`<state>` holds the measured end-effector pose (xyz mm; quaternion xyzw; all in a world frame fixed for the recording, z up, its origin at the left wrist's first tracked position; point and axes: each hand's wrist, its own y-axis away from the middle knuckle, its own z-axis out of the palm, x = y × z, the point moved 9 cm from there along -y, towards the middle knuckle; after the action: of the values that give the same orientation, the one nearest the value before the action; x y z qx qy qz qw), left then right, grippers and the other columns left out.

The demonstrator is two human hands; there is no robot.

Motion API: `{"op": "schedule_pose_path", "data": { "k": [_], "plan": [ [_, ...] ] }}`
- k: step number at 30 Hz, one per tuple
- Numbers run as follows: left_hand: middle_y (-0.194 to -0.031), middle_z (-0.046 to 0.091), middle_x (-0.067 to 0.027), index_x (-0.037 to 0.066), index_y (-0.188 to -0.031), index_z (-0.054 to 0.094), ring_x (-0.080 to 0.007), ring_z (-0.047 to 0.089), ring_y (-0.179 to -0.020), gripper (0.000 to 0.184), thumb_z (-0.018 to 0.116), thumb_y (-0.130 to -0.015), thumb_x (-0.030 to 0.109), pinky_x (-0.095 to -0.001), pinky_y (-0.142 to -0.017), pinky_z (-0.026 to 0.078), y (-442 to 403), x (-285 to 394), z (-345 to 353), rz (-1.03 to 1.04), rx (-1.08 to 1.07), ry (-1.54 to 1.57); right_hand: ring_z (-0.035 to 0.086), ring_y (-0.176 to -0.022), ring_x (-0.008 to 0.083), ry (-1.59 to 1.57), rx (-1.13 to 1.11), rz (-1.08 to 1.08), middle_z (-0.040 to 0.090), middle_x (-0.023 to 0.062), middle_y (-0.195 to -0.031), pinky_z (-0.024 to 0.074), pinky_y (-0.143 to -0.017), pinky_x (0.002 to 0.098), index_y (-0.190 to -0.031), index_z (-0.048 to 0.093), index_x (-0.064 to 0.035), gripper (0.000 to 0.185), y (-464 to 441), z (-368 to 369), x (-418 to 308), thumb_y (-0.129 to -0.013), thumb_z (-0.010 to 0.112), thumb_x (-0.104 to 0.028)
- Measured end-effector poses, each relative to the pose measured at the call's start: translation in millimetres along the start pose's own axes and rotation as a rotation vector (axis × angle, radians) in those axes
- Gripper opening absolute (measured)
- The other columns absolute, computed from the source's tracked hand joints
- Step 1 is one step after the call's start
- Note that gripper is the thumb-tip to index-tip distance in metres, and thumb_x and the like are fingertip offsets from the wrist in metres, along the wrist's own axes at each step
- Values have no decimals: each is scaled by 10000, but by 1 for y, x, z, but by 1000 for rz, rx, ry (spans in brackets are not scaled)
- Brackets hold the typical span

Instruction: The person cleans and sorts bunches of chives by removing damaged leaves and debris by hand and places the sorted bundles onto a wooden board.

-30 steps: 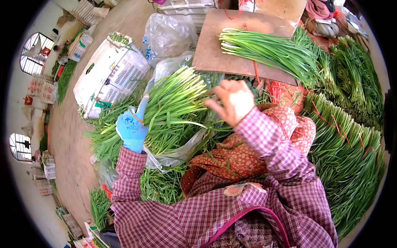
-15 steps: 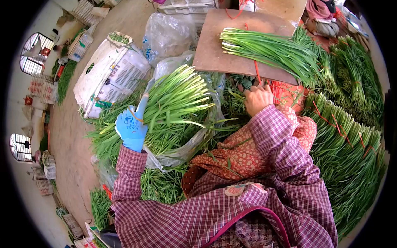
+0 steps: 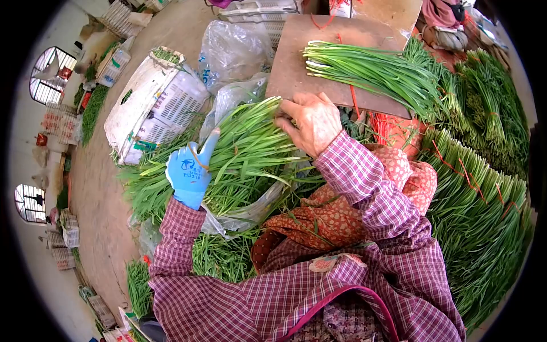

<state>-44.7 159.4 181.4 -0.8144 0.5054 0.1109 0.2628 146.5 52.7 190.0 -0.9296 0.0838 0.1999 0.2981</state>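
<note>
Bunch of green stalks (image 3: pixel 245 137) lies at eleven o'clock from the worker, counting twelve as straight ahead, its leaves spread back toward ten and its paler ends reaching toward twelve. From where I stand, I see the left hand (image 3: pixel 190 174), in a blue glove, closed over the leafy part, one bare-tipped digit stretched along the stalks and a brown band across it. The right hand (image 3: pixel 313 122) is ungloved, out at twelve o'clock, its fingers bent and drawn in narrow at the paler ends; I cannot tell whether they pinch a stalk. Clear plastic (image 3: pixel 228 224) shows at the near side of the bunch. Past the right hand, toward half past twelve, a brown board (image 3: pixel 285 80) carries a sheaf of long greens (image 3: pixel 364 71), and a tangle of red cord (image 3: pixel 380 125) sits near its edge at one. A thick stack of greens (image 3: pixel 478 228) fills two o'clock. Beyond the glove, near eleven, stands a white basket (image 3: pixel 171 108); red flowered cloth (image 3: pixel 325 216) lies over the worker's legs.
</note>
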Motion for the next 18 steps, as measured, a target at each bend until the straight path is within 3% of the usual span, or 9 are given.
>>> {"op": "schedule_pose_path", "data": {
  "k": [3, 8, 10, 11, 12, 14, 15, 17, 18],
  "plan": [
    [-743, 527, -50, 350, -1390, 421, -211, 570, -628, 855, 651, -644, 2, -357, -544, 441, -2, 5, 1, 21, -10, -4, 570, -921, 259, -96, -91, -113, 580, 57, -905, 427, -836, 417, -868, 649, -139, 179, 0, 7, -17, -754, 706, -264],
    [-747, 526, -60, 349, -1393, 418, -219, 569, -641, 831, 639, -667, 8, -364, -556, 442, -6, 13, -1, 31, -32, -12, 578, -945, 287, -242, -86, -252, 605, 78, -959, 466, -846, 415, -903, 627, -118, 162, 6, 26, -34, -770, 700, -174],
    [-750, 525, -60, 350, -1395, 414, -224, 566, -639, 841, 647, -659, 15, -368, -552, 441, -4, 10, 2, 24, -39, 5, 628, -838, 281, -436, -121, -87, 641, 85, -882, 513, -765, 381, -902, 621, -87, 151, 4, 35, -17, -796, 687, -171],
    [-753, 524, -60, 351, -1397, 410, -230, 564, -637, 851, 655, -652, 22, -371, -549, 439, -3, 8, 3, 22, -46, 24, 657, -750, 226, -591, -74, -26, 663, 90, -826, 534, -699, 349, -900, 607, -38, 141, 4, 33, -6, -837, 661, -152],
    [-753, 524, -60, 351, -1397, 410, -230, 564, -637, 851, 655, -652, 22, -371, -549, 439, -1, 7, 3, 21, -46, 24, 649, -758, 161, -798, -76, 102, 662, 70, -862, 537, -690, 307, -951, 588, -24, 127, 6, 31, 9, -887, 617, -130],
    [-802, 595, -95, 365, -1362, 455, -268, 608, -685, 831, 717, -632, 67, -393, -595, 481, 7, -8, 20, -112, -218, 236, 643, -687, 154, -1259, -81, 361, 666, 65, -883, 536, -665, 271, -1014, 582, -35, 142, 14, 37, 45, -920, 582, -143],
    [-802, 595, -95, 365, -1362, 455, -268, 608, -685, 831, 717, -632, 67, -393, -595, 481, 13, -11, 29, -110, -217, 235, 639, -692, 145, -1229, -56, 428, 657, 61, -880, 526, -641, 260, -1028, 573, -38, 145, 18, 27, 60, -926, 575, -142],
    [-880, 663, -111, 219, -1297, 538, -255, 659, -769, 702, 768, -643, 107, -371, -669, 526, 28, -27, 52, -219, -118, 765, 621, -689, 123, -1210, -38, 508, 643, 56, -867, 497, -591, 246, -1031, 563, -37, 139, 29, 10, 97, -931, 566, -134],
    [-880, 663, -111, 219, -1297, 538, -255, 659, -769, 702, 768, -643, 107, -371, -669, 526, 35, -32, 53, -222, -118, 762, 608, -682, 111, -1223, -47, 525, 638, 56, -857, 478, -565, 243, -1020, 563, -33, 129, 37, 5, 115, -930, 564, -125]
  ]
}}
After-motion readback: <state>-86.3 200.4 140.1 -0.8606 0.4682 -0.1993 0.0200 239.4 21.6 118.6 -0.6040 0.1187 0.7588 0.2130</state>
